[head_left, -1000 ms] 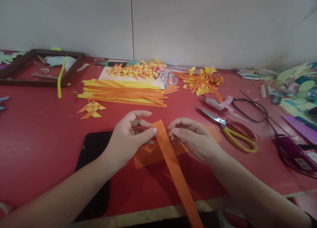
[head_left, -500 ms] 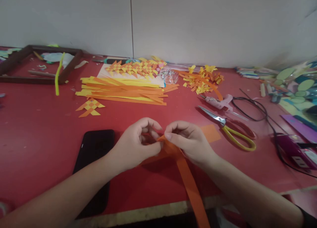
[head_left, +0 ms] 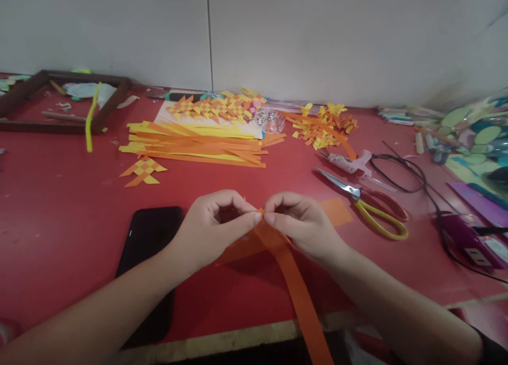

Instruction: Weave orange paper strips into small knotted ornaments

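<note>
An orange paper strip (head_left: 296, 280) is folded over on itself, and one long tail hangs past the table's front edge. My left hand (head_left: 226, 219) pinches the top of the fold between thumb and forefinger. Close beside it, my right hand (head_left: 297, 217) pinches the same fold, the two thumb tips nearly touching. Another flat orange end (head_left: 238, 248) reaches left under my left hand. A flat orange paper piece (head_left: 336, 211) lies just behind my right hand. Under my left forearm is a black phone (head_left: 153, 243), partly covered.
Yellow and orange strips (head_left: 194, 145) lie behind my hands, with a woven paper fish (head_left: 143, 172) to their left. Open scissors (head_left: 357, 195), a pink glue gun (head_left: 349, 163) and its black cable (head_left: 426, 188) lie right. A brown frame (head_left: 43, 127) stands far left.
My left thumb and forefinger have closed onto the top of the orange fold, beside my right thumb. The left end of the strip shows more. The view has shifted slightly.
</note>
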### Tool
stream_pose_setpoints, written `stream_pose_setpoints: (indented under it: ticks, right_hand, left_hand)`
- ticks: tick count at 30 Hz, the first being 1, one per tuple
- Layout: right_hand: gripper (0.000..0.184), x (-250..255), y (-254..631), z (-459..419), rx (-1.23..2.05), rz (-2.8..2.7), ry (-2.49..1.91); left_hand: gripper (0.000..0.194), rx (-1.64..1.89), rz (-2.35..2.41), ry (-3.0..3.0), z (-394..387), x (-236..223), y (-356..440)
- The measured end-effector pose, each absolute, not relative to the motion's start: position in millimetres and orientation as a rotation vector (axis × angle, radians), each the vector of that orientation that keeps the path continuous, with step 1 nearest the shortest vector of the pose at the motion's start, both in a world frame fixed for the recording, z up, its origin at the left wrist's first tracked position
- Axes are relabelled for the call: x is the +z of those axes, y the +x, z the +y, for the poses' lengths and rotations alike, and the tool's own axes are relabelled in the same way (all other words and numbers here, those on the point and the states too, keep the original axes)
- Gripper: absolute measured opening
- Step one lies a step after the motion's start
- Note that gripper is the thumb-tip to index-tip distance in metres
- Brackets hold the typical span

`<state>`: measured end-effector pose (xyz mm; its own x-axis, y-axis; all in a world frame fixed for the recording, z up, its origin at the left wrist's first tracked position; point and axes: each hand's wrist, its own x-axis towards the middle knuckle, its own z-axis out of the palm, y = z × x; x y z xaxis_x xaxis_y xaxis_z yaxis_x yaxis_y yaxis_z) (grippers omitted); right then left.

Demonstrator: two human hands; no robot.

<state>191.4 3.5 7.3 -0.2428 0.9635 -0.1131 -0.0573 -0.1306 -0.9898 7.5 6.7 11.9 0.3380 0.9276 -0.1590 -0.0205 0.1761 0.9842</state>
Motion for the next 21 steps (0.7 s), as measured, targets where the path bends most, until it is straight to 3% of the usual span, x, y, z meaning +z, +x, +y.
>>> stream_pose_setpoints:
  ticks: [21]
  right_hand:
    - [0.004, 10, 187, 2, 1.669, -1.315, -1.193]
  left_hand:
    - [0.02, 1.509, 1.157, 0.822, 23, 11, 1]
